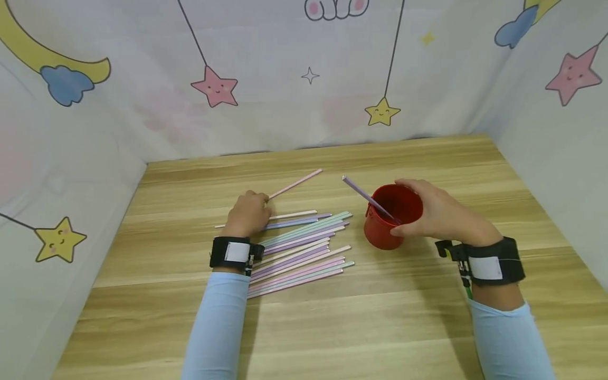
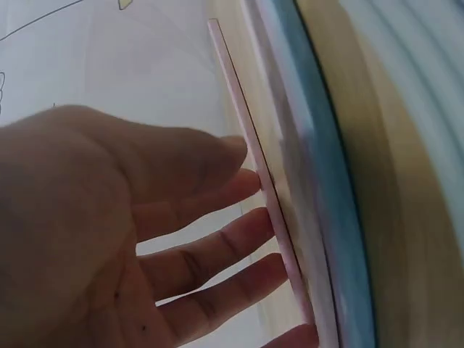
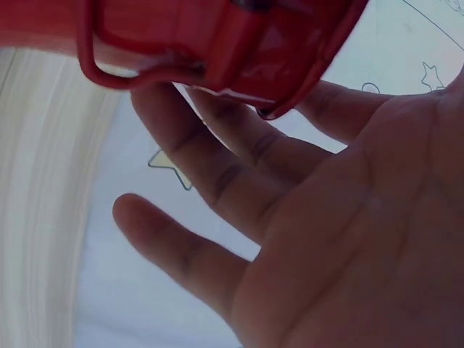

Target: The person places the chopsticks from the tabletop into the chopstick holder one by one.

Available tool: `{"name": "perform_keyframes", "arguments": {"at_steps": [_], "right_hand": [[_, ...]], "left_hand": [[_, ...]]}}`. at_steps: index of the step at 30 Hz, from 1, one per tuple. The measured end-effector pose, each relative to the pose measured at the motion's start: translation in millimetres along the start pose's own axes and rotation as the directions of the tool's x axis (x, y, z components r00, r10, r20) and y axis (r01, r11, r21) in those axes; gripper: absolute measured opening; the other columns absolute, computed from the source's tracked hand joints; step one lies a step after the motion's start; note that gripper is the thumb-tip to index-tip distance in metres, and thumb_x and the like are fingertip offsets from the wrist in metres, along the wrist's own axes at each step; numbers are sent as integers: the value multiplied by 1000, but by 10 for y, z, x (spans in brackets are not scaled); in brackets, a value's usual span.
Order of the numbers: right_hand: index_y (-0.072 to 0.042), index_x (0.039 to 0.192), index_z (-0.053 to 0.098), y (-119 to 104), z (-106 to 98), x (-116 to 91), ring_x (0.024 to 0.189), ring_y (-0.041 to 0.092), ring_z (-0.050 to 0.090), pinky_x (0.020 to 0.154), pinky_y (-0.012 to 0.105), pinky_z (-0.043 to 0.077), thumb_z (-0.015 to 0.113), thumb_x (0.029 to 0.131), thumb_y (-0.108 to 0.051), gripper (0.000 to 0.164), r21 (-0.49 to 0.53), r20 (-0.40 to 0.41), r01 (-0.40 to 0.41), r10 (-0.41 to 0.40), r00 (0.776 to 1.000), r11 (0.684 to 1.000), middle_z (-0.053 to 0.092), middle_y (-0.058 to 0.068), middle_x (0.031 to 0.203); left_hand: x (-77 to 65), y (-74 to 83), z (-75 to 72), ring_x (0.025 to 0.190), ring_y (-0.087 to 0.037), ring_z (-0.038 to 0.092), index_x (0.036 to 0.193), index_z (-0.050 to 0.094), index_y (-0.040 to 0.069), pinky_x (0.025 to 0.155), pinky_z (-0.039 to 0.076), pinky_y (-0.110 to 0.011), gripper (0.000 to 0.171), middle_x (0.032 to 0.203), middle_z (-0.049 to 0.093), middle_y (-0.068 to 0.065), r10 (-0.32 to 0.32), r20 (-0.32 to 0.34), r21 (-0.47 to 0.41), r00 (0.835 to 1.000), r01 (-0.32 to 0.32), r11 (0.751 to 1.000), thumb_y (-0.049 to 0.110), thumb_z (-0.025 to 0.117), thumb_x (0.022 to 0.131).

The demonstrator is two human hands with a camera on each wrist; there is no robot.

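Note:
My left hand (image 1: 248,212) is at the far left end of a pink straw (image 1: 295,183). In the left wrist view its fingertips touch the pink straw (image 2: 250,138) along one side, with the thumb tip close by. My right hand (image 1: 439,212) grips a small red bucket (image 1: 382,235) from the right, thumb at the near side of the rim and fingers at the far side. In the right wrist view the fingers lie against the bucket (image 3: 239,51) by its wire handle. A purple straw (image 1: 358,191) leans inside the bucket, its top sticking out to the left.
Several pastel straws (image 1: 304,248) in purple, green, pink and white lie side by side next to my left wrist. The wooden tabletop (image 1: 361,322) meets a white cloth backdrop (image 1: 280,119) printed with stars and moons.

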State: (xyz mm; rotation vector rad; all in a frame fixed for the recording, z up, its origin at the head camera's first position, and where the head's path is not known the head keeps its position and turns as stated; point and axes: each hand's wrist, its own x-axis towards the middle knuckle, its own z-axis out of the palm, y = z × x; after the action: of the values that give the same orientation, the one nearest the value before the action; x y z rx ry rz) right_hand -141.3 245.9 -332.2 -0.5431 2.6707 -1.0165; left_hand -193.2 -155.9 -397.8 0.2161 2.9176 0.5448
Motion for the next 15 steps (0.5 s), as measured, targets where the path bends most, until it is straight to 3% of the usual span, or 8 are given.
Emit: {"name": "perform_keyframes", "arguments": {"at_steps": [4,7,11,15], "right_hand": [[1,147,39,-34,-12,-31,121,38,50,85,53,56,90,73,-43,100,-57,-19,-45,44,999,997,53,18,136],[0,149,38,-46,-26,-54,121,39,49,85,54,56,89,72,-50,105,-82,-23,-44,43,999,996,51,18,137],[-3,154,33,-49,-38,-66,123,39,48,86,55,55,89,73,-49,108,-61,-17,-14,13,1000,998,48,18,140],[-3,155,32,-48,-35,-54,124,37,49,89,56,54,88,75,-48,108,-46,-1,-4,4,1000,999,51,15,141]], "left_hand": [[-38,41,-24,102,-42,61,115,68,0,80,52,-60,26,109,63,-21,-66,-70,37,995,68,997,19,62,97],[-57,79,-11,101,-42,60,113,67,2,83,48,-63,26,107,63,-20,-83,-77,76,994,89,993,22,63,97],[-31,137,50,107,-42,58,126,66,7,85,49,-62,32,118,60,-22,-51,-65,135,997,60,989,23,62,99],[2,158,89,93,-34,64,112,73,10,72,55,-53,19,107,67,-15,-9,-107,171,994,27,985,18,64,97]]}}
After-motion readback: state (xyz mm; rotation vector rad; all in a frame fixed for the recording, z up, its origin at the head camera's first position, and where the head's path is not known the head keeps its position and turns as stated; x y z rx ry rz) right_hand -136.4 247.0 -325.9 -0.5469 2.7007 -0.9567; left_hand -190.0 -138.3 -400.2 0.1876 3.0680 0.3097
